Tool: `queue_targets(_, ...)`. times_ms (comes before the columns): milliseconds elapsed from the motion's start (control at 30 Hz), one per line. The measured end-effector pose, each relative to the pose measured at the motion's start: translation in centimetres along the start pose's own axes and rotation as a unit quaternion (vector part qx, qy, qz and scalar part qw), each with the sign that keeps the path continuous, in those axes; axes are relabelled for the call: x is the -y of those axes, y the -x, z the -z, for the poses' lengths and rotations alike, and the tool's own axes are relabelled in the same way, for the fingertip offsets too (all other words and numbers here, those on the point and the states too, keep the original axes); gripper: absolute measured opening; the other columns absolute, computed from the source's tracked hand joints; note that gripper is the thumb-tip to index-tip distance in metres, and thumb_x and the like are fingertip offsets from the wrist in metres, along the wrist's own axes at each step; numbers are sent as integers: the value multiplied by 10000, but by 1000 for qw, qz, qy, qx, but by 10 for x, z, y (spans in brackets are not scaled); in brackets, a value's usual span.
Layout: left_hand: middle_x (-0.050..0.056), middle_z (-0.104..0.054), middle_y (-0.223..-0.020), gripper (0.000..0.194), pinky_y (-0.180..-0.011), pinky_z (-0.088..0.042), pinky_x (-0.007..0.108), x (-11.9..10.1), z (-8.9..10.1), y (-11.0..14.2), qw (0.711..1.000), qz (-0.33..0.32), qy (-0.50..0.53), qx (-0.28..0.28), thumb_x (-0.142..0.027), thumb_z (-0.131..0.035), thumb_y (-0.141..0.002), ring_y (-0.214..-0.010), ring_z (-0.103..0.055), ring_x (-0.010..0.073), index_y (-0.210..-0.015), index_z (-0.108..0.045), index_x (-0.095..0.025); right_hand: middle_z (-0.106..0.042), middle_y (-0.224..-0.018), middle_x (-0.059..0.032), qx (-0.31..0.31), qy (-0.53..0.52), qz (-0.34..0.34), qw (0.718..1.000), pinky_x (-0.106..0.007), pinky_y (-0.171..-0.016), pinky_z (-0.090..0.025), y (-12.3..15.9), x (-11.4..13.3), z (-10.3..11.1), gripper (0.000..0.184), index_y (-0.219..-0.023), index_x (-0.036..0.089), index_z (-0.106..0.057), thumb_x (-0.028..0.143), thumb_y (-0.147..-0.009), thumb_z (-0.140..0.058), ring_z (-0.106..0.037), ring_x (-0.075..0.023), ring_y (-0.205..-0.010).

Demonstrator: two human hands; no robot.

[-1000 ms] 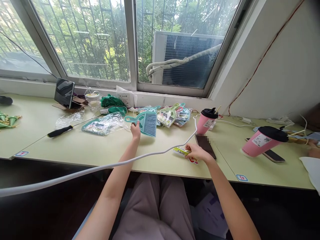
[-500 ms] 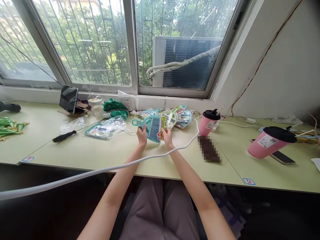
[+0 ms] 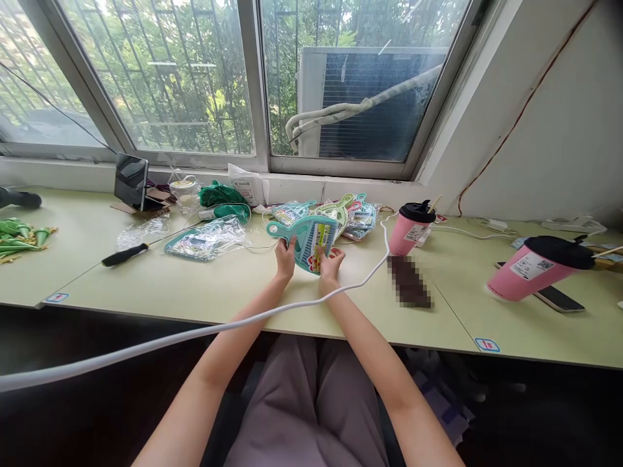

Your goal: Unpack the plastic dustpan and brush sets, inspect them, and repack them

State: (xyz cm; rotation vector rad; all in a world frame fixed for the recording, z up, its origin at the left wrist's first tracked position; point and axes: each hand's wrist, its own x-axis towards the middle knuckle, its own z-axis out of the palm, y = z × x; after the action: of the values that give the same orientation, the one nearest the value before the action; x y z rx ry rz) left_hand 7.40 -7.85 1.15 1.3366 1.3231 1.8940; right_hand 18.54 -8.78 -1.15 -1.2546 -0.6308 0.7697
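My left hand [image 3: 285, 259] grips a small teal dustpan [image 3: 302, 228] near the base of its looped handle, thumb on the front. Bluish brush bristles [image 3: 307, 248] show inside the pan. A yellow printed label card [image 3: 319, 239] lies across them. My right hand [image 3: 331, 264] holds the lower right part, its thumb on the label and other fingers at the edge and partly behind. The pan is tilted above the table. Just behind it lie several similar wrapped dustpan sets [image 3: 360, 217]; another in clear plastic [image 3: 207, 240] is to the left.
A white cable [image 3: 233, 327] hangs across the view in front of my forearms. Pink cups [image 3: 406, 237] with black lids stand to the right. A black-handled screwdriver [image 3: 125, 255], green gloves [image 3: 221, 194] and a propped tablet [image 3: 131, 181] are on the left of the table [image 3: 233, 285].
The dustpan has turned, its wide end swinging up and to the right. My right hand has shifted lower on it, its thumb now over the label. The view has tilted slightly.
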Motion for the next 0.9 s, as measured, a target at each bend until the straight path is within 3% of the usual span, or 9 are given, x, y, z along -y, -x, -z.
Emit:
queue_targets(133,40,-632,-794,231,-704,-438,290,0,0,1,999,-11,29,10,-418,-573,-863,-767,-575,176,-812,-570,-193,-710,-1092,-56,125,-139,-60,980,-301,-765,-563,1,4,-1,415,-1052,212,-556,397,-730,-741,-685,-183,-916)
queue_targets(300,74,-672,-922,223,-770,-464,308,-2,4,-1,999,-5,40,-9,-411,-555,-878,-859,-611,194,-901,-598,-194,-758,-842,-18,209,-162,-130,956,-325,-733,-588,1,9,1,333,-922,194,-651,381,-685,-794,-718,-198,-777)
queue_targets(500,62,-666,-904,219,-773,-450,311,-7,6,2,999,-21,19,-17,-417,-547,-887,-854,-600,194,-895,-584,-201,-770,-856,-4,195,-198,-165,946,-321,-734,-603,4,14,0,304,-933,206,-666,365,-702,-782,-728,-196,-780)
queue_targets(733,61,-664,-919,260,-768,-469,293,-1,3,3,1000,-16,22,-10,-458,-529,-907,-865,-608,180,-904,-578,-202,-764,-852,-9,176,-191,-160,952,-308,-744,-595,8,19,2,262,-925,193,-679,342,-723,-753,-721,-186,-798)
queue_targets(833,77,-661,-849,456,-728,-492,302,3,4,1,1000,-2,18,14,-556,-341,-967,-814,-622,185,-861,-591,-190,-757,-842,-5,158,-191,-157,956,-307,-730,-594,8,21,5,259,-942,191,-675,323,-729,-741,-714,-184,-790)
queue_targets(900,100,-659,-834,619,-745,-505,321,4,9,-7,1000,-6,-3,2,-595,-171,-979,-828,-637,199,-856,-612,-178,-753,-841,-4,149,-198,-151,957,-297,-721,-591,7,23,6,257,-957,183,-671,306,-739,-731,-707,-176,-782)
